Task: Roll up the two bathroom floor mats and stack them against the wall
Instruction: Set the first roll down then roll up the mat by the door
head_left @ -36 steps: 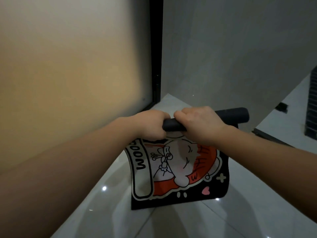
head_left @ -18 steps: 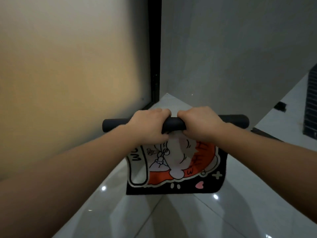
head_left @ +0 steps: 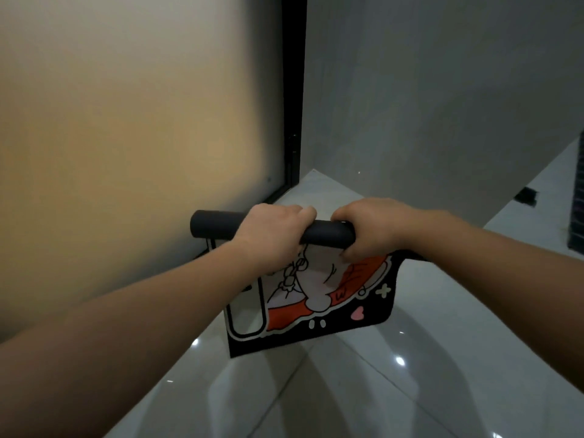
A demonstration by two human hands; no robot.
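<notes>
The mat [head_left: 319, 298] is held up in the air above the floor [head_left: 347, 390], in the corner where a frosted panel [head_left: 126, 137] meets a grey wall [head_left: 426, 90]. Its upper part is wound into a tight dark roll [head_left: 215, 224] lying roughly level. The rest hangs down as a loose flap with the printed face towards the camera: a black ground, an orange shape, a pale cartoon figure, a pink heart and a white cross. The flap's lower edge hangs clear of the tiles.

Much of it is hard to read. The left end of the roll juts out plainly, but the right end disappears behind the right hand [head_left: 369, 229] and forearm, so where it ends cannot be seen. The left forearm covers most of the white-bordered band on the flap's left side. The cartoon's upper part is tucked under both hands. The figure may be an animal, though blur and dim light leave that unsure.

The left hand [head_left: 271, 238] clasps the roll from above, knuckles up, fingers wrapped over the far side. The right hand grasps it just beside the left, fingers curled around it, their tips showing below against the print. A short stretch of roll shows between them. Both forearms reach forward from the lower corners of the view.

A black frame [head_left: 294, 90] runs up the panel's edge. At the far right a dark strip [head_left: 576, 197] is cut off by the picture's border and cannot be identified.
</notes>
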